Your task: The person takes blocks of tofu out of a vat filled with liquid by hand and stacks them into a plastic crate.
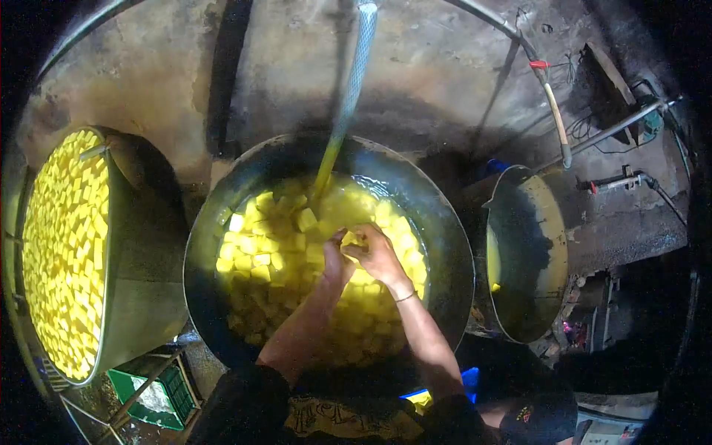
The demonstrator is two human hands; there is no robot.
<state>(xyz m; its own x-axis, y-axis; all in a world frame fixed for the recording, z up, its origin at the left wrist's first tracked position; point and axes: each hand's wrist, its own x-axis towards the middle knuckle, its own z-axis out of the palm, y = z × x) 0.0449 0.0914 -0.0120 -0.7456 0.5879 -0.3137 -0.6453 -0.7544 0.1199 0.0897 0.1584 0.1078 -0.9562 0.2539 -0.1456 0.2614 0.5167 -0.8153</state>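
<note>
My left hand (337, 261) and my right hand (380, 256) meet over the middle of a big round metal pan (449, 256). Between their fingers is a yellow block (351, 239), which looks like tofu; the fingers partly cover it. Both hands are closed around it. Below them, many similar yellow blocks (252, 243) lie in yellowish liquid, brightest to the left and right of my hands. A clear, net-patterned hose (348, 104) hangs down into the liquid just beyond my hands.
At left, a large vat (144, 297) is heaped with yellow cubes (67, 252). A second pan (545, 222) at right holds some liquid. A green crate (178, 393) stands low at left. Pipes (552, 111) and a stained wall (297, 67) lie behind.
</note>
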